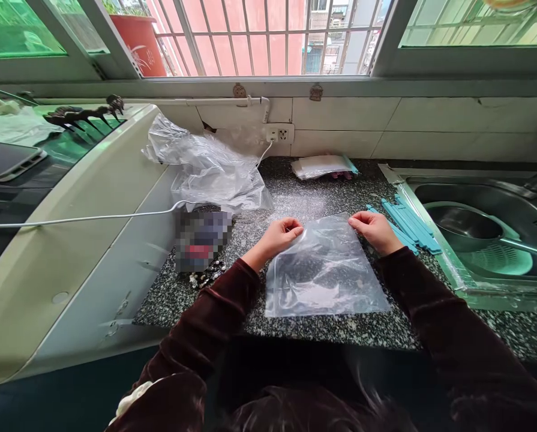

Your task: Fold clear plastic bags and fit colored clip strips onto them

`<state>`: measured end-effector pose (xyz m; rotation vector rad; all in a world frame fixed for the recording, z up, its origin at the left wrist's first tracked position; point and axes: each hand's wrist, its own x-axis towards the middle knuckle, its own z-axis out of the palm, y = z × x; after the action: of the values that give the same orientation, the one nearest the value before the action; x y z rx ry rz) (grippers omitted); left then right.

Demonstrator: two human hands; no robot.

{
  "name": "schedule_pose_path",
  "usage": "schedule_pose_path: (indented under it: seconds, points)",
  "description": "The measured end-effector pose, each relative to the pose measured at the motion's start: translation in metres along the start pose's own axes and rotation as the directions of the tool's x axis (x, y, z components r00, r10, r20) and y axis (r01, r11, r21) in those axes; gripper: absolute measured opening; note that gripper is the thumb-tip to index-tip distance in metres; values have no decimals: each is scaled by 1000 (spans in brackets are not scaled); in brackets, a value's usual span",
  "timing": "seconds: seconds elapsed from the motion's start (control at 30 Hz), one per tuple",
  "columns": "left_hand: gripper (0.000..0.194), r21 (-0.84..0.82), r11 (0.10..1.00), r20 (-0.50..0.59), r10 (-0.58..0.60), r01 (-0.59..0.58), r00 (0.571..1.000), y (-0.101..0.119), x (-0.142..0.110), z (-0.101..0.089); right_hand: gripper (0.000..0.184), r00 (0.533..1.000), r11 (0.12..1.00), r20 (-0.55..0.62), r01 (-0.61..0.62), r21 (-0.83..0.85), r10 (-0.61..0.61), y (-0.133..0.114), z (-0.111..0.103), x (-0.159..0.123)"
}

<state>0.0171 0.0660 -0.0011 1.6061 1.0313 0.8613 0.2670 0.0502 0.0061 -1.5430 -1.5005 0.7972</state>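
Observation:
A clear plastic bag (324, 270) lies spread over the speckled countertop (259, 327), its far edge lifted a little. My left hand (281, 235) pinches the far left corner between thumb and finger. At the far right corner, my right hand (376, 229) has the same bag in a pinch. The bag looks flat, with nothing visible inside. Just beyond my right hand lie several turquoise strips (410, 222), in a loose pile beside the sink.
Crumpled clear plastic (214, 162) sits at the back left, near a socket (281, 133) with a white cord (92, 217). A stack of flat packets (324, 167) lies by the wall. On the right, a sink (475, 186) holds a pan (464, 225). A blurred-out item (203, 240) is left.

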Motion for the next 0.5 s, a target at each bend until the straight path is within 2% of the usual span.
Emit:
schedule_pose_path:
  seconds: [0.13,0.3,0.4,0.5]
  points:
    - [15,11,1000,-77,26,-25,997,1,0,-7,38,998,998,-33,-53,31,54,4,1,4]
    - [17,-19,998,41,57,-56,998,7,-5,0,55,985,969,56,-170,177,163,9,8,11]
    - [18,-26,999,113,42,-40,993,9,-9,5,51,987,969,78,-155,191,142,8,10,11]
    - [17,-8,998,125,57,-56,990,9,-10,7,44,991,973,72,-122,196,109,5,11,8]
